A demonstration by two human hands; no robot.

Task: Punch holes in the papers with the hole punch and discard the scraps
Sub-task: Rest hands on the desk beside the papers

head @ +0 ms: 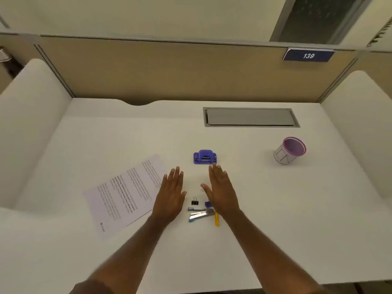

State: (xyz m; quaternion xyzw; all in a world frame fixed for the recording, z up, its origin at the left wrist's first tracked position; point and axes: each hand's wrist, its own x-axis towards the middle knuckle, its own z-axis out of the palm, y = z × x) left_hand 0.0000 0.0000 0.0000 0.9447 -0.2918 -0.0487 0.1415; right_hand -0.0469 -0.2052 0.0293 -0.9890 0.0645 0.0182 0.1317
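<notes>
Hands flat and empty: left hand [170, 196] beside papers [125, 196], right hand [220, 192] below punch [205, 157]; stapler [200, 214] between.

A white bench [106, 134] sits inside a cubicle with tan partition walls. Near its middle, toward the front edge, lie a small black binder clip [194, 201], a silver stapler [200, 215] with blue ends, and a yellow pen-like item [216, 220] just beside it. A grey cable hatch [250, 117] is set into the back edge. A blue sign [308, 55] reading 139 hangs on the partition.
</notes>
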